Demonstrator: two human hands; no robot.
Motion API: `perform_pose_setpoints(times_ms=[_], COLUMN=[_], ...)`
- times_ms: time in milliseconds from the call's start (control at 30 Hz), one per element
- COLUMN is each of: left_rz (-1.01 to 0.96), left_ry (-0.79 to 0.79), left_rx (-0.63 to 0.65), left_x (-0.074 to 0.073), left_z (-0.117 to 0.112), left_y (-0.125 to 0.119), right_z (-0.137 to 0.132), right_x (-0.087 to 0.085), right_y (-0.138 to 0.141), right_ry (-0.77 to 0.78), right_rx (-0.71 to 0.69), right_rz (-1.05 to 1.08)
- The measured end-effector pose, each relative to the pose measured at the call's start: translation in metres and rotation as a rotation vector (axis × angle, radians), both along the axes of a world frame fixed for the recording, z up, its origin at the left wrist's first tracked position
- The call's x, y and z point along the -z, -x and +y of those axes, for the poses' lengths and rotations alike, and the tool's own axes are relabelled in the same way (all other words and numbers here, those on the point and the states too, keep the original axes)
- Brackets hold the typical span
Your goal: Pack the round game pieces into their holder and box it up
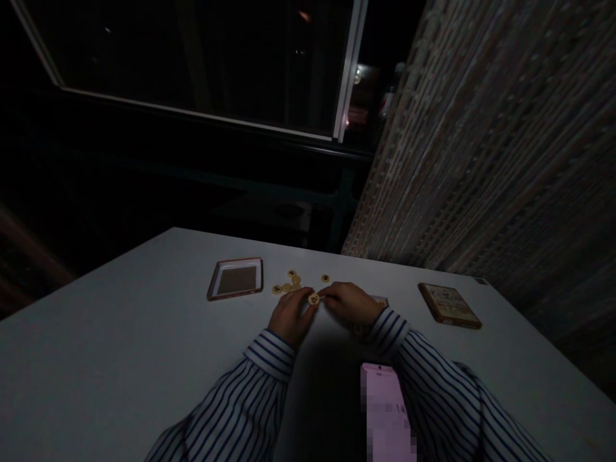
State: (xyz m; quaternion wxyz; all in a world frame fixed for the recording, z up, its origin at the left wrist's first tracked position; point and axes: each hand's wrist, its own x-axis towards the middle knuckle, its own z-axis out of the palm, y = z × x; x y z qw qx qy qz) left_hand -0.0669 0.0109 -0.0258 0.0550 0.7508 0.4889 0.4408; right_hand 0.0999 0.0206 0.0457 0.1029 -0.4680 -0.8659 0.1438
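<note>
My left hand (pixel 290 317) pinches a round, cream-coloured xiangqi piece (pixel 314 299) between thumb and fingers, its dark character facing up. Close on its right is my right hand (pixel 353 303), fingers closed and their tips by the edge of that piece; whether they grip anything is too dim to make out. Beyond my left hand lie several loose xiangqi pieces (pixel 286 288), some showing a dark mark. One more piece (pixel 325 278) sits apart from them, past my fingertips. Something small and pale (pixel 380 300) is partly hidden behind my right wrist.
A shallow open tin (pixel 235 296) lies at the left on the white table (pixel 144 346). To the right is a flat box or lid (pixel 450 305) with printed writing. A lit phone (pixel 387 401) is near me, below my right forearm. A string curtain (pixel 462 141) hangs behind.
</note>
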Motion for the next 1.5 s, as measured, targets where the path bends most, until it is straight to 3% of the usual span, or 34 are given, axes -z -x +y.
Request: perform_pose_setpoints(times_ms=[433, 933, 1500], left_rz=[-0.075, -0.081, -0.150], left_ry=[0.015, -0.012, 0.079], left_rx=[0.091, 0.152, 0.191], left_x=[-0.007, -0.015, -0.023], left_z=[-0.013, -0.016, -0.009], left_y=[-0.021, -0.048, -0.080], right_z=[-0.014, -0.016, -0.013], right_x=[0.004, 0.009, 0.013], right_y=[-0.026, -0.049, -0.074], right_ry=[-0.009, 0.075, 0.131], right_rx=[0.025, 0.144, 0.220], right_rz=[0.264, 0.600, 0.760])
